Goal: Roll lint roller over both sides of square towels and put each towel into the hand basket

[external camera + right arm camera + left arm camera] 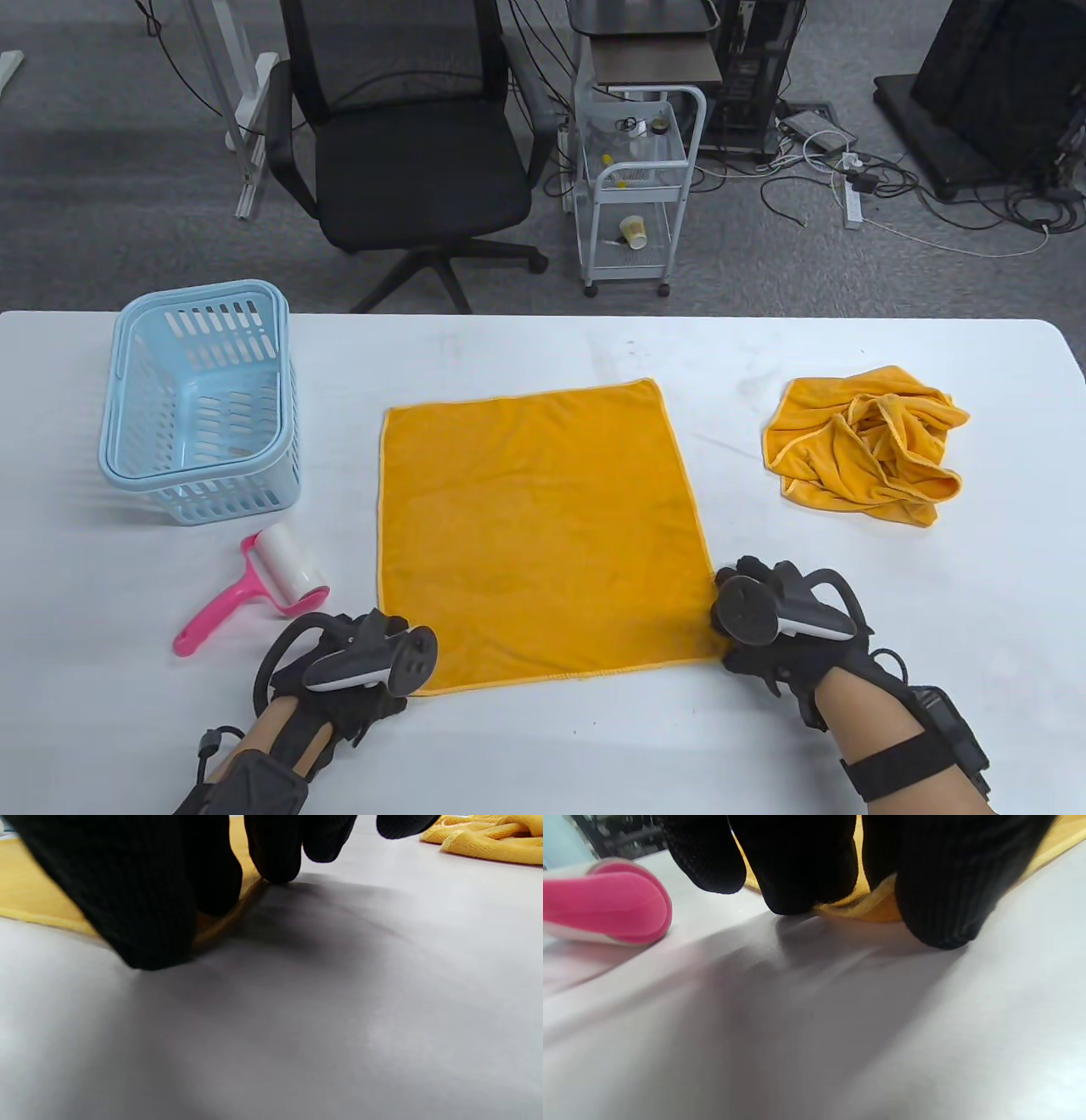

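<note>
An orange square towel [543, 526] lies spread flat in the middle of the white table [543, 747]. My left hand [373, 658] is at its near left corner. In the left wrist view the fingers [797, 878] and thumb pinch the towel's edge [874, 906]. My right hand [747, 620] is at the near right corner, where the fingers [275, 853] and thumb pinch the hem [34, 887]. The pink lint roller [263, 586] lies on the table left of the towel, untouched. The light blue hand basket [119, 382] stands at the far left with nothing inside.
A second orange towel [874, 446] lies crumpled at the right of the table, also seen in the right wrist view [488, 840]. The roller's pink end [606, 906] is close to my left hand. A black office chair and a white cart stand beyond the far edge.
</note>
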`<state>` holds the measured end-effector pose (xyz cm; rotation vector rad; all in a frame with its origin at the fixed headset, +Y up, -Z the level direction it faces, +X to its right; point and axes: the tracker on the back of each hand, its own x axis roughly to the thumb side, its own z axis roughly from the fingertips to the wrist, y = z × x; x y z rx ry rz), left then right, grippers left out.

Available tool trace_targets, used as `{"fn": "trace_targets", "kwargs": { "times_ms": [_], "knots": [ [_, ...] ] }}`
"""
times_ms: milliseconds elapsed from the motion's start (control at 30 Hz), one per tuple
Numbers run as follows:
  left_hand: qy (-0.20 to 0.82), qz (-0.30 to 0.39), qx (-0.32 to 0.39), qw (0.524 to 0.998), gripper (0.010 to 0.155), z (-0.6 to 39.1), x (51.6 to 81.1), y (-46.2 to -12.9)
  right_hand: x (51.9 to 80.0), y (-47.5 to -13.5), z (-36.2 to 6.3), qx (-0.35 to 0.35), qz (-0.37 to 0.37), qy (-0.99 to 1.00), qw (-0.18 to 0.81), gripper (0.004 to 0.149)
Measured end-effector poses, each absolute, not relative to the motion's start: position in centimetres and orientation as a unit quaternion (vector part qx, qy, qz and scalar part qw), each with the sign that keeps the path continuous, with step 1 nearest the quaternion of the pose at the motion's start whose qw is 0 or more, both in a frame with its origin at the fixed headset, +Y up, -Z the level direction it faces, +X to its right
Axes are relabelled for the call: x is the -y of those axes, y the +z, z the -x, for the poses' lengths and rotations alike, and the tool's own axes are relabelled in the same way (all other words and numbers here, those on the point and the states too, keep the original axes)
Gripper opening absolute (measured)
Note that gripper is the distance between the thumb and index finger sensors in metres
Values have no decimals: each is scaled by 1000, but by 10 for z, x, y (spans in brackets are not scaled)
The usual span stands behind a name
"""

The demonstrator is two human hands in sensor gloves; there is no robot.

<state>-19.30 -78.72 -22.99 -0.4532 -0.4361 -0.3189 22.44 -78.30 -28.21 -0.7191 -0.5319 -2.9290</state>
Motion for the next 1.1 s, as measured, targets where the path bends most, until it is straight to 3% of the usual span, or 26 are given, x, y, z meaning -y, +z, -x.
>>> {"fn": "trace_targets", "kwargs": {
  "times_ms": [67,200,333,500,600,667,833,967,1033,1100],
  "knots": [
    [-152,216,212,941,38,192,787,-230,784,-283,-223,158,234,-959,34,44],
    [-123,221,211,944,34,195,780,-232,783,-285,-225,168,241,-956,21,40],
    [-70,187,204,958,33,207,742,-228,755,-291,-244,185,233,-950,-100,39],
    [-13,77,201,977,34,226,647,-210,671,-288,-267,131,254,-934,-214,39],
    [4,-21,196,980,34,235,573,-190,598,-274,-276,68,292,-917,-262,40],
    [14,-76,196,978,35,240,530,-177,544,-262,-279,25,317,-904,-285,41],
    [31,-172,181,968,37,249,449,-162,459,-248,-282,-29,326,-899,-290,43],
    [37,-161,153,974,38,252,425,-188,436,-271,-283,-6,304,-903,-304,43],
    [45,-138,145,979,38,251,430,-210,442,-291,-283,11,285,-901,-327,43],
    [44,-103,132,985,38,249,449,-240,466,-324,-282,59,255,-902,-344,43]
  ]
}}
